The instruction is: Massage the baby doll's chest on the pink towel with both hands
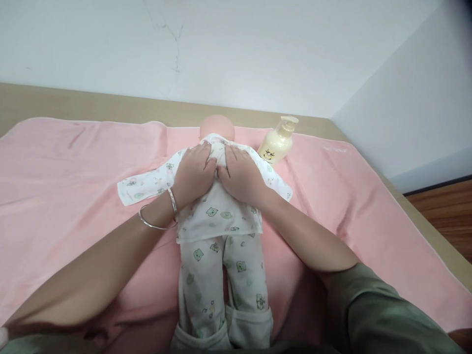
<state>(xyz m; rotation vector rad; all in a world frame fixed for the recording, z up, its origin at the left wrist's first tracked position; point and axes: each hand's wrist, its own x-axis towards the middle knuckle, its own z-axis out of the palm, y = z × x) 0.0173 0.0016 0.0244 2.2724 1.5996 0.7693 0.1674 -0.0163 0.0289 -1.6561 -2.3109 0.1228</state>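
Observation:
A baby doll with a smooth, bald head (217, 127) lies stretched out before me, no face showing. It wears a white printed top (221, 216) and matching trousers (241, 265) with green animal figures. My left hand (195, 169) rests flat on the upper left of the doll's torso, fingers pointing toward the head. On the upper right of the torso, my right hand (241, 172) lies flat too, its thumb close to the left one. Both hands are open and press on the cloth without gripping it. The doll's sleeves spread out to either side.
A pink blanket (92, 167) with folds lies under the doll on a wooden table (66, 101). Beyond the right sleeve, a pale yellow pump bottle (278, 142) leans on the blanket. A white wall (239, 54) rises behind the table, with another wall at right.

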